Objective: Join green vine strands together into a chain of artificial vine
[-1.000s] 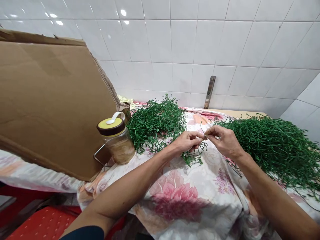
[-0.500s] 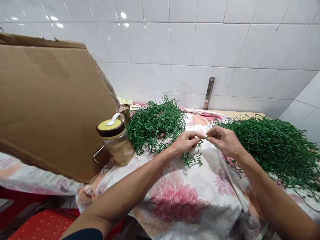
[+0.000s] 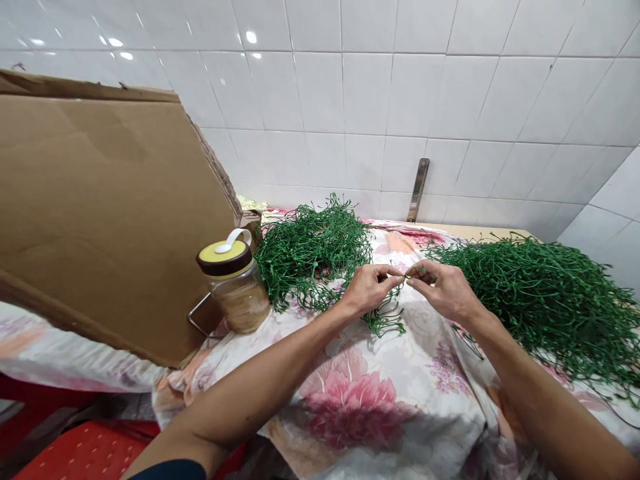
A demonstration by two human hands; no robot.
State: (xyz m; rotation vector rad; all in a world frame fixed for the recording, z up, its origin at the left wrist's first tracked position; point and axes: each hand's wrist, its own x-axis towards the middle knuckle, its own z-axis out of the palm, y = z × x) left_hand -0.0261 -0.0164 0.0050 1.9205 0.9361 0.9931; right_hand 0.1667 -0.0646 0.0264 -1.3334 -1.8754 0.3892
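Note:
My left hand (image 3: 367,290) and my right hand (image 3: 446,288) meet fingertip to fingertip above the flowered cloth. Both pinch a thin green stem (image 3: 407,277), of which only a small piece shows between the fingers. Just below my left hand lies a small bunch of green stems (image 3: 386,325) with tiny knobs at their ends. Beyond my left hand is a tangled pile of green stems (image 3: 315,247). A larger pile of the same stems (image 3: 545,300) spreads to the right, behind my right wrist and forearm.
A clear jar (image 3: 242,305) with a yellow and brown lid stands at left, beside a big cardboard sheet or box side (image 3: 110,220). The flowered cloth (image 3: 430,420) drapes over the front edge. A metal strip (image 3: 419,190) leans on the tiled wall. A red seat (image 3: 85,453) is lower left.
My hands remain together at the stem, with my right hand shifted slightly left and its fingers a little differently placed. The view has tilted up slightly. The piles look the same.

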